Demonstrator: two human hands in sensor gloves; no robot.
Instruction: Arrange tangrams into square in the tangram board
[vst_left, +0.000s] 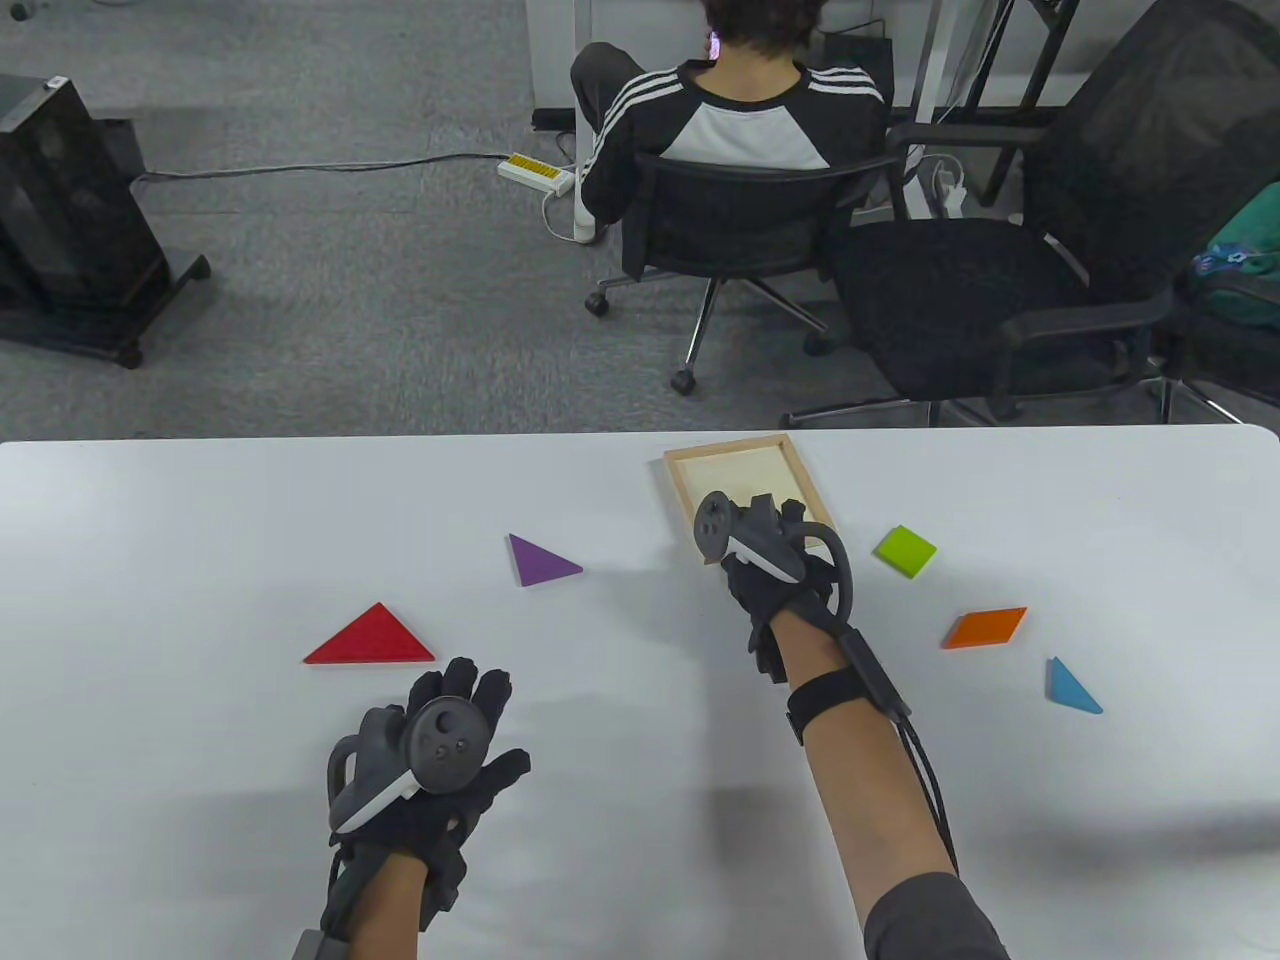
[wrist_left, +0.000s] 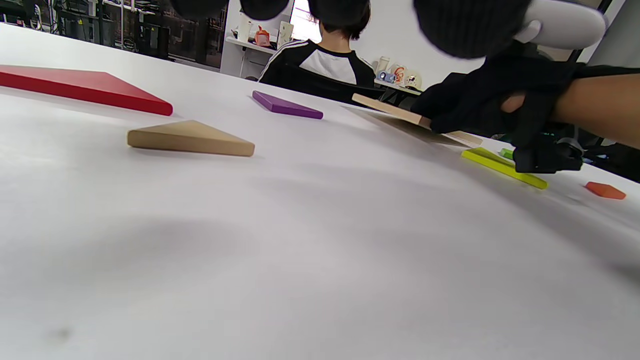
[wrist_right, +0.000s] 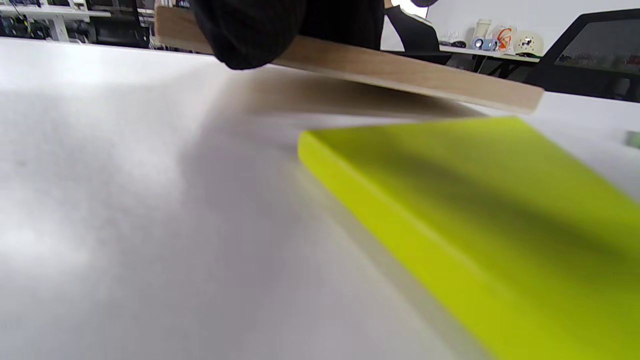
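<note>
We find the right hand (vst_left: 775, 575) pinching the tangram board's (vst_left: 740, 470) near edge, tilted off the desk (vst_left: 200, 520); left hand (vst_left: 440, 740) spread, idle. Board needs settling flat before pieces enter.

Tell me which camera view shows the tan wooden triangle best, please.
The left wrist view: the tan wooden triangle lies flat on the table, in full sight. In the table view the left hand seems to cover it. The right wrist view does not show it.
</note>
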